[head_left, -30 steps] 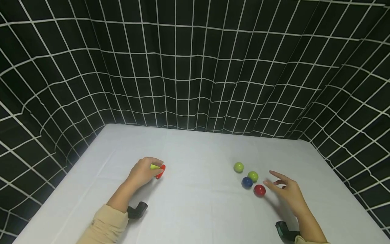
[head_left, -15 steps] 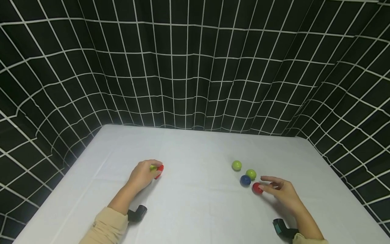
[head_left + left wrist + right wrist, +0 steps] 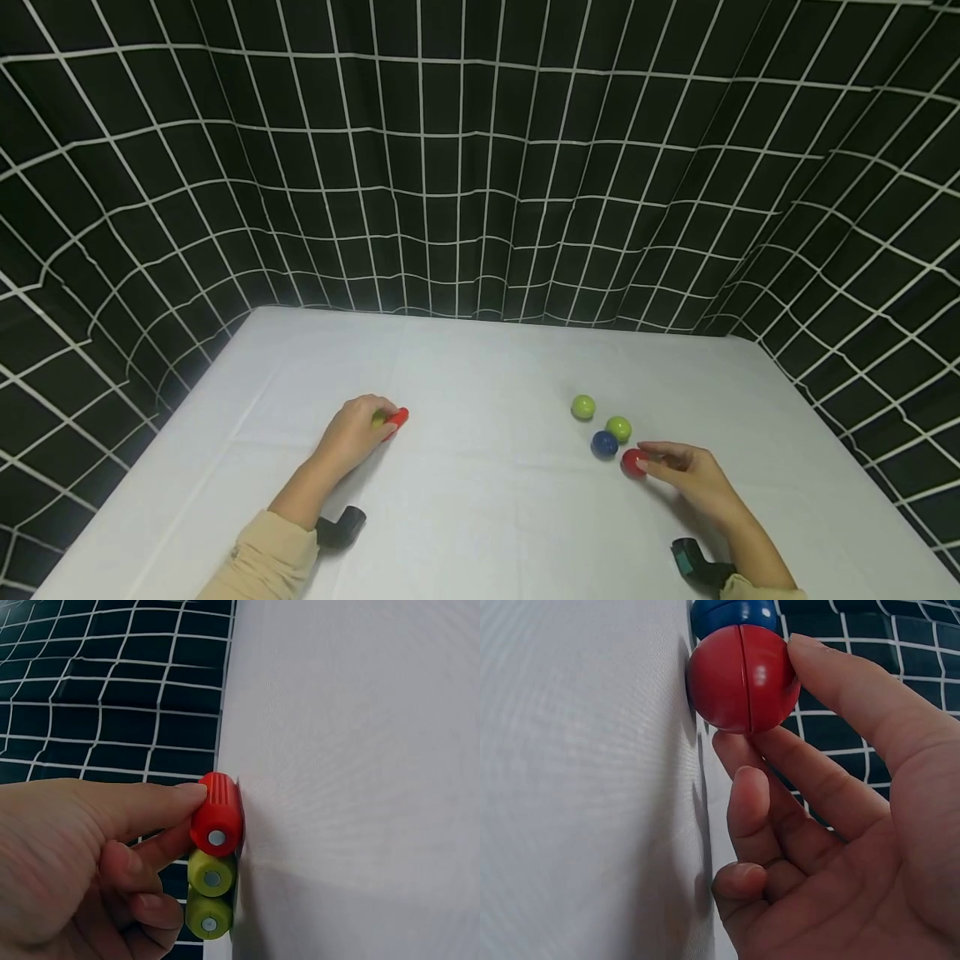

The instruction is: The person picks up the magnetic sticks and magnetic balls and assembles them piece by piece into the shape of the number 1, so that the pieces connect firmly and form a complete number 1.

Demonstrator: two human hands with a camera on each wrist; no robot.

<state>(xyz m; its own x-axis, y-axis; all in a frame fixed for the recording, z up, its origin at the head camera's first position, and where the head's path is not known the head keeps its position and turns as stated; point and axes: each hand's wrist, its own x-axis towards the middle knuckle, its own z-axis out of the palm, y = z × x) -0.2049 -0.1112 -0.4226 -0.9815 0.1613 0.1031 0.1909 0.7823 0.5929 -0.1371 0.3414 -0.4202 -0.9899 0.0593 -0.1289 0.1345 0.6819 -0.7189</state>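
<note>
At the left of the head view my left hand (image 3: 351, 437) pinches a short red ribbed rod (image 3: 217, 814) with a round metal disc in its end. Two yellow-green rods of the same sort, a nearer one (image 3: 211, 873) and a farther one (image 3: 208, 912), lie side by side against it by my curled fingers. On the right, my right hand (image 3: 693, 479) holds a glossy red ball (image 3: 731, 682) between thumb and forefinger, low at the tabletop. A blue ball (image 3: 604, 444) and a green ball (image 3: 618, 429) sit close beside it; a second green ball (image 3: 582, 407) lies farther back.
A white-covered table (image 3: 487, 500) lies under both hands. Black curtains (image 3: 450, 167) with a white grid surround its back and sides. Dark curved wrist mounts, one at the left wrist (image 3: 342, 527) and one at the right (image 3: 697, 565), jut inward.
My right hand has moved left and forward onto the red ball, its fingers closing round it. The red rod has turned slightly in my left hand, now pointing more to the right.
</note>
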